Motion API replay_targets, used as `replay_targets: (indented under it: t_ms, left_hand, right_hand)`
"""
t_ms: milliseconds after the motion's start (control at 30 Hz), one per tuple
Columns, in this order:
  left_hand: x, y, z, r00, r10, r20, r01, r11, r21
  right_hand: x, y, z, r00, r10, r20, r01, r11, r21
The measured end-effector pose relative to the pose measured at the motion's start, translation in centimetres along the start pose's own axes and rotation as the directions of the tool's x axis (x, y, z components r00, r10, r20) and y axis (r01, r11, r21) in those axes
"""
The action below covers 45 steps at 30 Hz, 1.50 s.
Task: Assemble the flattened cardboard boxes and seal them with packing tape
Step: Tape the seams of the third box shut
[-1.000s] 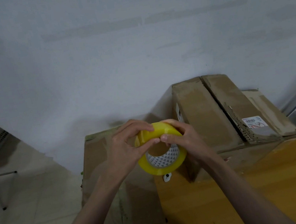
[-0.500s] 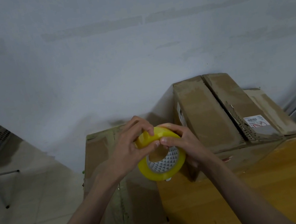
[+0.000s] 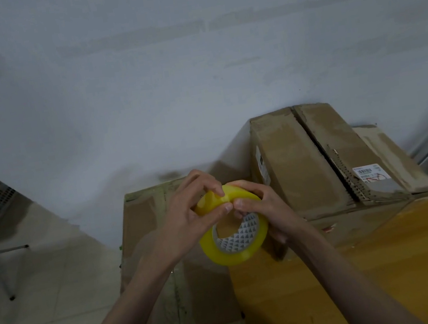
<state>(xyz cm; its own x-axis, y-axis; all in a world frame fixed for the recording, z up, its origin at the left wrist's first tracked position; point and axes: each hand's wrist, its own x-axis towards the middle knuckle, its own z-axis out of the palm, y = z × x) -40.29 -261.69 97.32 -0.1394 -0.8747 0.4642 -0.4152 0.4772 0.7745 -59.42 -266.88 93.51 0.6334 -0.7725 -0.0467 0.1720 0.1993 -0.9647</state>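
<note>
I am holding a yellow roll of packing tape up in front of me with both hands, above the near edge of the wooden desk. My left hand is curling round the roll's upper left rim, thumb pressing the top of the band beside the fingertips. My right hand is gripping the upper right rim, its thumb meeting the left thumb on the tape's outer surface. A closed cardboard box bearing a white label is sitting on the desk against the wall, just behind the roll. A second cardboard box is standing on the floor, touching the desk's left side.
</note>
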Motion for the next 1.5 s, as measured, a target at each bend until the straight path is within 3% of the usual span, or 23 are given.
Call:
replay_targets:
  t_ms: [467,733,967,1267,1500]
  left_hand:
    - [-0.5,1.1,0.3,1.0,-0.004,-0.026,0.003,0.999,-0.053]
    - [-1.9,1.8,0.3,0.995,-0.087,-0.043,0.086,0.996,-0.02]
    - [-0.9,3.0,-3.7,0.969,-0.076,0.234,0.067,0.997,0.046]
    - [0.6,6.0,-5.0,0.898,0.014,0.44,-0.127,0.965,0.23]
    - [-0.6,7.8,-3.9,0.848,0.096,0.521,-0.287,0.91,0.3]
  right_hand:
    - [-0.2,0.5,0.6,0.999,-0.009,0.042,0.004,0.994,0.105]
    - [-0.9,0.4,0.6,0.999,0.014,0.051,-0.015,1.0,0.018]
    - [-1.4,0.2,0.0,0.97,0.101,0.222,-0.116,0.992,0.055]
    - [-2.0,0.9,0.5,0.911,0.167,0.378,-0.213,0.973,0.084]
    - [-3.2,1.6,0.7,0.861,0.194,0.469,-0.314,0.93,0.192]
